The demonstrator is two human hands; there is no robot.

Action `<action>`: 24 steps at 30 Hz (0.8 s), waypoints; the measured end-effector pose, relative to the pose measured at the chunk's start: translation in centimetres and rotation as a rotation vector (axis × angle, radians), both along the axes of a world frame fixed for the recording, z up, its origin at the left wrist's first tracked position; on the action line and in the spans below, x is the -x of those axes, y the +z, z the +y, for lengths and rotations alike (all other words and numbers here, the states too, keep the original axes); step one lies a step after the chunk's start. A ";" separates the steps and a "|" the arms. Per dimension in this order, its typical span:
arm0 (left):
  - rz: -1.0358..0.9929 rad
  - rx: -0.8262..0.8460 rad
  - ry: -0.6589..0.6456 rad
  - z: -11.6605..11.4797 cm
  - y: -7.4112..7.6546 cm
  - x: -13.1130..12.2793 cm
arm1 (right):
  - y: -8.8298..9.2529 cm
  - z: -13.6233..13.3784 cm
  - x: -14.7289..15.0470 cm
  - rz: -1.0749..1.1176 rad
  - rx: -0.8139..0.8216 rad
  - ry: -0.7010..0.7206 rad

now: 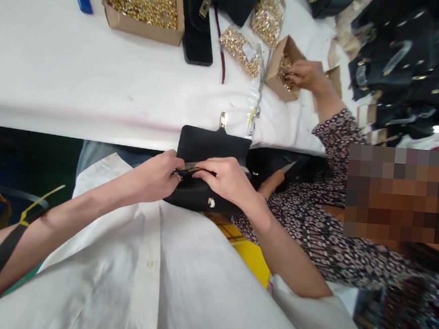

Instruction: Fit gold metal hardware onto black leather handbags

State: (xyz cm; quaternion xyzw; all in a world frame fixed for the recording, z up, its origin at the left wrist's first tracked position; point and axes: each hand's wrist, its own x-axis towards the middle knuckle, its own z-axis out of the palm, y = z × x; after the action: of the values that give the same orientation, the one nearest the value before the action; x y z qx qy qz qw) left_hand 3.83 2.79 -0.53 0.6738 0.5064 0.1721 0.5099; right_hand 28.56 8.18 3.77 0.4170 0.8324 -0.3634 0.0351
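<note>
A black handbag (194, 195) rests against my front at the table's edge. Its flap (213, 143) is folded back over the white tabletop, with a gold clasp piece (223, 120) on the flap's edge. On the bag's body sits a second metal fitting (211, 202). My left hand (165, 173) is closed at the left end of the bag's mouth, pinching its edge. My right hand (224, 177) curls over the middle of the opening, thumb and fingers closed on the rim. What lies inside the bag is hidden by my fingers.
On the white table (40, 69) stand a cardboard box of gold fittings (141, 1), a black phone (197, 46) and bags of gold pieces (243, 52). At right, a co-worker's hand (306, 75) reaches into a smaller box (284, 86). Black bags (402, 57) are piled beyond.
</note>
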 end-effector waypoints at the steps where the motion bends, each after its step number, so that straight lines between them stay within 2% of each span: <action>1: 0.006 0.004 0.043 -0.5 0.1 0.0 | -0.2 0.1 0.1 0.002 0.002 0.017; 5: 0.009 0.014 0.177 -2.3 0.8 -0.3 | 0.2 0.4 0.9 -0.047 -0.072 0.095; 9: 0.033 0.010 0.244 -3.0 0.9 -0.9 | 2.2 0.0 2.3 -0.094 -0.321 0.094; 11: 0.031 0.005 0.264 -3.0 0.6 -1.1 | 3.0 -0.6 2.9 -0.136 -0.357 0.126; 15: -0.018 0.022 0.272 -2.9 0.3 -1.0 | 3.4 -2.0 3.4 -0.231 -0.291 0.248; 20: -0.026 0.087 0.280 -2.4 0.1 -0.8 | 2.3 -3.4 3.5 -0.125 -0.139 0.119; 24: -0.028 0.132 0.294 -2.0 -0.1 -0.8 | 1.4 -4.3 3.4 -0.018 -0.069 0.110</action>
State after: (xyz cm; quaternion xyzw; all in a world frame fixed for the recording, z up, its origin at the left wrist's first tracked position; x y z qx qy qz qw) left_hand 4.62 0.77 -0.62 0.5550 0.6026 0.2202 0.5295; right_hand 25.14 3.85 5.21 0.3749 0.8656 -0.3285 0.0479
